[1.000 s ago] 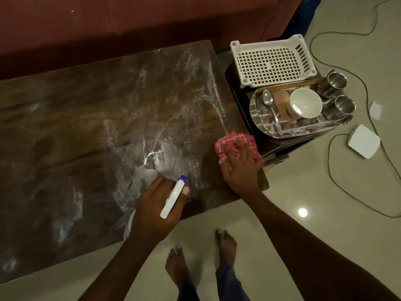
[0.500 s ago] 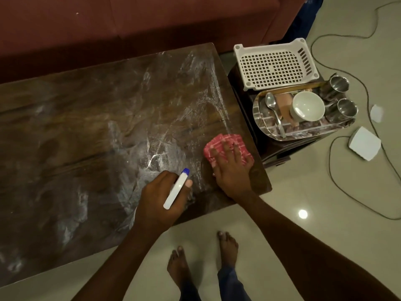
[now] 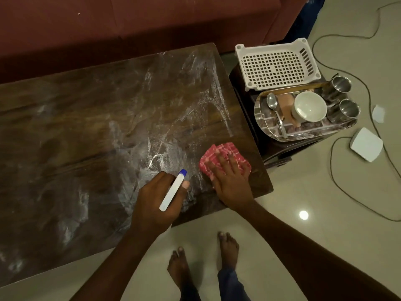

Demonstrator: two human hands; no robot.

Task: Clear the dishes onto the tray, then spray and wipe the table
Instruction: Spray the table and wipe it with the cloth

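Flat under our right hand [image 3: 231,183] lies the cloth [image 3: 225,157]; left hand [image 3: 156,205] grips the sprayer [image 3: 172,191]; we judge wiping under way, frame-left table [image 3: 65,148] next.

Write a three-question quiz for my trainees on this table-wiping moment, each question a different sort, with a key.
1. True or false: the white spray bottle with a blue nozzle stands on the dark wooden table.
2. Which presses the red checked cloth? A) left hand B) right hand
3. Fill in: beside the white ceramic bowl on the shiny steel tray stand ___ steel cups.
Key: 1 false, the left hand grips it; 2 B; 3 two.
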